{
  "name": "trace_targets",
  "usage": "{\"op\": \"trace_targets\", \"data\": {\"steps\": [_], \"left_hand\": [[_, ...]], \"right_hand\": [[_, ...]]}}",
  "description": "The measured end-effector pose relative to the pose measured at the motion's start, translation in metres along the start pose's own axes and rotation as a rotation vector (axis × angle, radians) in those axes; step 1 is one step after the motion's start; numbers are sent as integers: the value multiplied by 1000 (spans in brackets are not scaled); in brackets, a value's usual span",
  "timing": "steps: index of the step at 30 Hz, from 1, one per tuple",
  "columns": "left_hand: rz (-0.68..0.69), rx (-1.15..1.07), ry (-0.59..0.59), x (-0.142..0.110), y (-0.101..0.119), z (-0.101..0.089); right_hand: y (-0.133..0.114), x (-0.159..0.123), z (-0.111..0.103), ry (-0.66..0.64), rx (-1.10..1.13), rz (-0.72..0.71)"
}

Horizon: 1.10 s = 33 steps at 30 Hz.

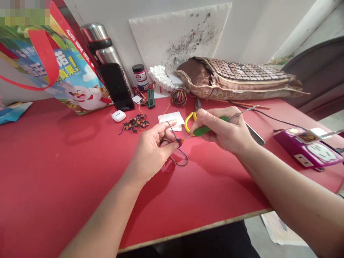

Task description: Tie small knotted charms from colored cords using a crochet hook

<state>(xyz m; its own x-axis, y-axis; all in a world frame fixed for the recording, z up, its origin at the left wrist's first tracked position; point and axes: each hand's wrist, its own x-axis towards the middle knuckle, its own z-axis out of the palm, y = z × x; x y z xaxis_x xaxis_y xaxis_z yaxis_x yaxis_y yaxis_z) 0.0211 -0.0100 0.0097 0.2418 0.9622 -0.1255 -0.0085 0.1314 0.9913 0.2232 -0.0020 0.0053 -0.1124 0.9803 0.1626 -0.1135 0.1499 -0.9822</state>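
Observation:
Between the thumb and fingers of my left hand (156, 148) is a small multicoloured crochet piece (180, 142). Dark yarn (185, 159) loops over a raised finger and hangs below the piece. My right hand (223, 129) grips a crochet hook (205, 130) by its green handle, and its thin metal tip points left at the piece, seemingly touching it. The other metal end sticks out to the upper right. Behind the hands lie a multicoloured yarn ball (178, 97) and yellow-handled scissors (187, 123), partly hidden by my right hand. Finished-looking crochet pieces (136, 123) rest further left.
On the red table (80, 179) stand a phone (116, 87), a steel thermos (106, 50), a gift bag (77, 77), a jar (140, 77) and a white earbud case (118, 115). A green cutter (151, 98) and brown cushion (236, 79) lie behind. At right is a purple power strip (309, 150).

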Motion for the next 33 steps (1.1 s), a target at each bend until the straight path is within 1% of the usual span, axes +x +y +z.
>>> {"op": "trace_targets", "data": {"steps": [3,8,11,16,22,24,27,33], "left_hand": [[-33,-26,51,2,-1,1],[-37,-38,84,3,2,3],[-31,-62,89,2,3,3],[-4,-89,70,2,3,1],[-5,-119,63,4,2,1],[-9,-121,70,4,2,1],[-8,-102,82,4,3,1],[-13,-85,123,5,-1,2]], "right_hand": [[3,-4,5,25,-30,-46],[4,-6,12,63,-34,-52],[5,-4,12,82,-1,-12],[8,1,6,62,75,110],[9,1,7,70,104,117],[8,0,9,84,73,82],[6,-3,13,110,-6,-8],[3,-13,22,114,-199,-232]]}}
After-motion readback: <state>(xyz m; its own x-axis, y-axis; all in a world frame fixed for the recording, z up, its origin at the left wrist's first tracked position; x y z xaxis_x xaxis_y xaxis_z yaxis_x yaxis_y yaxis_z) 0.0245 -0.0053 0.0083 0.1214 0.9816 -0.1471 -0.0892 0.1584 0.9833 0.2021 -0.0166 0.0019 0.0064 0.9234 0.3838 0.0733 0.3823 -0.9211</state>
